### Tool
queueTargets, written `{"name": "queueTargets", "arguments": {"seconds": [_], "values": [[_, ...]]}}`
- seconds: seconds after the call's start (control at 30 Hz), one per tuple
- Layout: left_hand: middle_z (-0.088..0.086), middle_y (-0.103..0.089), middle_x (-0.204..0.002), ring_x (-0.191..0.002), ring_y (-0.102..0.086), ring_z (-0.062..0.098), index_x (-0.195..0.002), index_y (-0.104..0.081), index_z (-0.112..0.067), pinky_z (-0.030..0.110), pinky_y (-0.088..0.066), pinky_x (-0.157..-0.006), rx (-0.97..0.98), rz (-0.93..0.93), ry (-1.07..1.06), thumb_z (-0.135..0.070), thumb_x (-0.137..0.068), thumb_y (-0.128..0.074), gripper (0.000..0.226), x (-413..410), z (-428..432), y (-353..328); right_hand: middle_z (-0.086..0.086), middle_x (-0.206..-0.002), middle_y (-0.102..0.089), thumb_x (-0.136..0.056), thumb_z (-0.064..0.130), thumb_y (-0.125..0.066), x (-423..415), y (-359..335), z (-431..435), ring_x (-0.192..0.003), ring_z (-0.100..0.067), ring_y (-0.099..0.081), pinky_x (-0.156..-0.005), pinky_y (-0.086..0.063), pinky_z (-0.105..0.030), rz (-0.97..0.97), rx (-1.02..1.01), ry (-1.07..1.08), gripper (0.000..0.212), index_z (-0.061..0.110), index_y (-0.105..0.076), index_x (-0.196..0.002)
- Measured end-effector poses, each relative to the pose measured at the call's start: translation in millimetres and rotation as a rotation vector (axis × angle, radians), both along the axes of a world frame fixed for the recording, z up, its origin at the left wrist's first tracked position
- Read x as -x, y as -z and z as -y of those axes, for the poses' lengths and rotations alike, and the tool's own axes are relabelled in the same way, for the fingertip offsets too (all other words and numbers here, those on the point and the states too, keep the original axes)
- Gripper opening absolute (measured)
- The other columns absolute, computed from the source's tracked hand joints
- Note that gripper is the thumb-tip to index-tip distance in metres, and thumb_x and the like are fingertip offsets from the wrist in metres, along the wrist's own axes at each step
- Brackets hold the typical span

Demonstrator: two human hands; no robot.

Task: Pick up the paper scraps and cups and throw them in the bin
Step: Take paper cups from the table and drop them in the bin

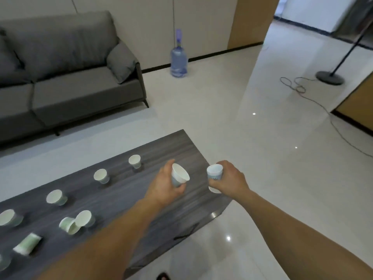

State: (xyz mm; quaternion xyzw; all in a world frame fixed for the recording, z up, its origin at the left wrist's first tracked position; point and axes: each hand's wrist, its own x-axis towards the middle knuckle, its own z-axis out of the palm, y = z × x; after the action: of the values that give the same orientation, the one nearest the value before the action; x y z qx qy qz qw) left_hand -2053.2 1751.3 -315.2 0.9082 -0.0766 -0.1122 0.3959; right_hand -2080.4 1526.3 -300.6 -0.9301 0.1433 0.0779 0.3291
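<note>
My left hand (pixel 164 183) grips a white paper cup (pixel 179 175), tilted with its mouth facing up and right, above the right end of the dark wood-grain table (pixel 125 188). My right hand (pixel 230 178) holds another white cup with blue print (pixel 215 172) just past the table's right edge; a second white rim shows under that hand. Several more paper cups stand on the table to the left, among them one (pixel 134 161), one (pixel 101 175) and one (pixel 56 197). Two cups lie on their sides, one (pixel 68 225) and one (pixel 27 244). No bin and no paper scraps are in view.
A grey sofa (pixel 66 71) stands behind the table at the left. A blue water jug (pixel 178 57) sits by the wall. A floor-stand base (pixel 330 76) and a cable (pixel 323 106) lie on the shiny tiled floor at the right. A doorway opens at the far right.
</note>
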Motion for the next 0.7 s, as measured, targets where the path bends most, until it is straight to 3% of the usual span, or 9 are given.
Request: {"name": "queueTargets", "arguments": {"seconds": [0.07, 0.2, 0.37, 0.57, 0.7], "values": [[0.001, -0.042, -0.14, -0.123, -0.047, 0.018, -0.148, -0.02, -0.028, 0.027, -0.04, -0.097, 0.014, 0.03, 0.091, -0.037, -0.076, -0.072, 0.089, 4, 51, -11, 0.0, -0.12, -0.058, -0.074, 0.047, -0.07, 30, -5, 47, -0.112, -0.025, -0.057, -0.098, -0.042, -0.041, 0.022, 0.012, 0.058, 0.062, 0.026, -0.051, -0.129], [0.003, -0.044, -0.137, -0.12, -0.049, 0.021, -0.145, -0.022, -0.026, 0.037, -0.045, -0.099, 0.043, 0.071, 0.272, -0.034, -0.075, -0.073, 0.087, 28, 177, -29, -0.003, -0.137, -0.051, -0.075, 0.052, -0.07, 106, -7, 155, -0.122, -0.026, -0.052, -0.104, -0.04, -0.044, -0.004, -0.03, 0.252, 0.091, 0.022, -0.027, -0.149], [0.004, -0.051, -0.13, -0.111, -0.054, 0.023, -0.142, -0.027, -0.024, 0.032, -0.048, -0.09, 0.087, 0.084, 0.464, -0.035, -0.074, -0.076, 0.084, 90, 339, -29, 0.001, -0.111, -0.06, -0.069, 0.052, -0.074, 216, -7, 278, -0.094, -0.02, -0.058, -0.084, -0.051, -0.038, 0.022, 0.012, 0.495, 0.069, 0.024, -0.042, -0.124], [-0.001, -0.052, -0.124, -0.101, -0.053, 0.016, -0.14, -0.03, -0.025, 0.026, -0.045, -0.084, 0.143, 0.059, 0.749, -0.036, -0.073, -0.077, 0.082, 177, 494, -33, -0.002, -0.126, -0.048, -0.079, 0.055, -0.065, 347, -8, 388, -0.108, -0.023, -0.054, -0.086, -0.043, -0.03, 0.05, 0.034, 0.756, 0.075, 0.033, -0.037, -0.144], [-0.006, -0.051, -0.116, -0.098, -0.054, 0.015, -0.139, -0.031, -0.027, 0.024, -0.043, -0.079, 0.147, 0.056, 0.928, -0.037, -0.072, -0.077, 0.081, 223, 584, -33, -0.002, -0.133, -0.046, -0.075, 0.059, -0.07, 414, -6, 438, -0.111, -0.022, -0.055, -0.08, -0.042, -0.027, 0.093, -0.055, 0.997, 0.086, 0.025, -0.034, -0.145]]}}
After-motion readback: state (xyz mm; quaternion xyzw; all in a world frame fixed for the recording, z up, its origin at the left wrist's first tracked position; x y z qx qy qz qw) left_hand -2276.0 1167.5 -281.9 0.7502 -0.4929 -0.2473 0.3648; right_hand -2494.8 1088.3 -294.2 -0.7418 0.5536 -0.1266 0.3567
